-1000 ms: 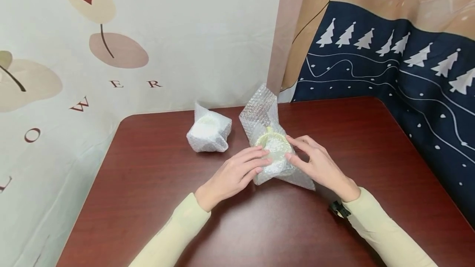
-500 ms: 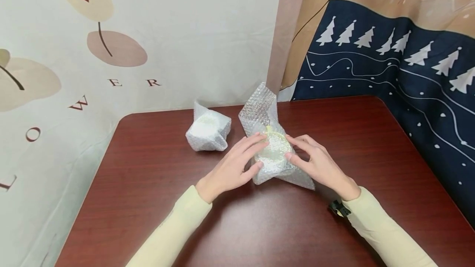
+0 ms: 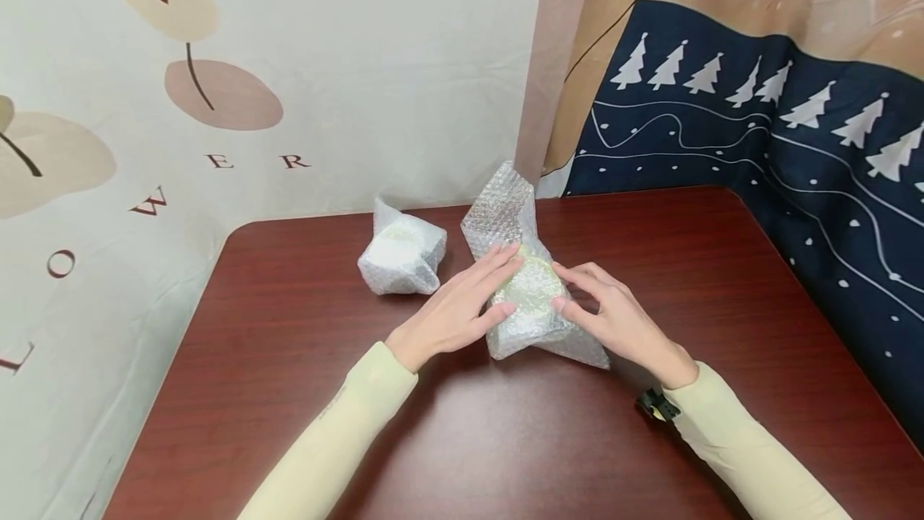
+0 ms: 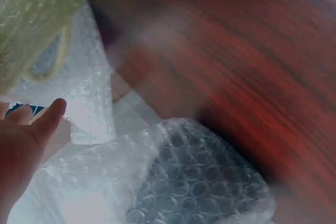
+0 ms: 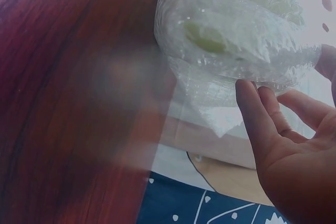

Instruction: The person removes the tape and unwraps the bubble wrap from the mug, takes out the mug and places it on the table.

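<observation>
- The bubble-wrapped bundle (image 3: 530, 307) sat on the table (image 3: 462, 440) between the two hands, just beneath the left fingertips and against the right ones.
- The left hand (image 3: 451, 311) was unclenched, fingers straight and laid along the bundle's near-left top; it gripped nothing.
- The right hand (image 3: 621, 319) was loosely bent, its fingertips and thumb at the bundle's side, touching rather than clasping, as far as I could tell.
- To me it looked light, with a soft, springy skin over something stiff; a pale green ring and a yellowish loop (image 4: 64, 51) showed through, suggesting a cup with a handle, probably breakable.
- The plastic would be a bit slippery and give under a squeeze, so I judged the best hold to be both palms around the body, not the loose flap (image 3: 498, 211) beyond the left fingers nor the tail (image 3: 586, 351) just left of the right wrist.
- The left hand covered part of the ring; the bundle's underside was out of sight.
- Bubbles and glare blurred the contents, and the left wrist view cut the bundle off.
- What the second bundle (image 3: 404, 255), beyond and left of the left hand, contained I couldn't make out.
</observation>
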Tool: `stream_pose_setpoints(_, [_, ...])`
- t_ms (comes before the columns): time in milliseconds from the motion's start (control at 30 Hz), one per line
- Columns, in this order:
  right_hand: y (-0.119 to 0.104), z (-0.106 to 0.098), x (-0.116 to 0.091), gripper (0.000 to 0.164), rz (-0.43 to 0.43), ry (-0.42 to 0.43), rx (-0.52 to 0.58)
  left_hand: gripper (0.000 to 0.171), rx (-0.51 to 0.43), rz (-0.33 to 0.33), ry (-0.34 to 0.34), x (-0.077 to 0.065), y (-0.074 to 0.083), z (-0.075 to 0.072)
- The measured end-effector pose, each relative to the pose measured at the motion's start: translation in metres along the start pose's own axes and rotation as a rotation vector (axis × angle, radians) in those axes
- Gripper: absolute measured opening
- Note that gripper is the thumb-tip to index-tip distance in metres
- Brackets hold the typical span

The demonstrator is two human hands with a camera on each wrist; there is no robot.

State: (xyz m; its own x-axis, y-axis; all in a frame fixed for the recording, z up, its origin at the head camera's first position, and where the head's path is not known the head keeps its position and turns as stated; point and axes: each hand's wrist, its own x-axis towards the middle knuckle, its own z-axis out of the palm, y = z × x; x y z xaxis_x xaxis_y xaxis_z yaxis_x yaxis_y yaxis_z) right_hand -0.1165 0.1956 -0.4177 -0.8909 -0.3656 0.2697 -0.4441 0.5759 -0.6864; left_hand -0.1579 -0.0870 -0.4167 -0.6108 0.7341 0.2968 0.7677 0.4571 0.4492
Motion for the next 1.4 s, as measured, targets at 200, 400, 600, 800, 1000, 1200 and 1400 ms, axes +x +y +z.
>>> stream_pose_setpoints(200, [-0.002, 0.000, 0.000, 0.058, -0.003, -0.002, -0.010, 0.083, 0.022, 0.022, -0.016, -0.002, -0.004, 0.000])
stream_pose_setpoints(400, [-0.005, 0.001, -0.003, 0.059, 0.011, 0.010, -0.044, 0.086, 0.041, 0.029, -0.027, -0.001, -0.004, -0.001])
stream_pose_setpoints(600, [-0.013, 0.004, -0.007, 0.054, -0.022, 0.123, -0.138, 0.089, 0.052, 0.048, -0.031, 0.001, -0.005, 0.000])
stream_pose_setpoints(800, [-0.017, 0.005, -0.007, 0.045, -0.024, 0.200, -0.111, 0.090, 0.045, 0.015, -0.057, 0.001, -0.005, -0.001])
stream_pose_setpoints(1000, [-0.018, 0.005, -0.008, 0.035, 0.031, 0.251, -0.043, 0.089, 0.036, -0.017, -0.088, 0.002, -0.003, -0.003])
stream_pose_setpoints(1200, [-0.017, 0.005, -0.010, 0.021, 0.046, 0.329, -0.022, 0.093, 0.024, -0.043, -0.102, 0.002, -0.002, -0.006])
stream_pose_setpoints(1400, [-0.016, 0.005, -0.012, 0.018, 0.056, 0.348, -0.038, 0.095, 0.024, -0.053, -0.105, 0.002, -0.002, -0.007])
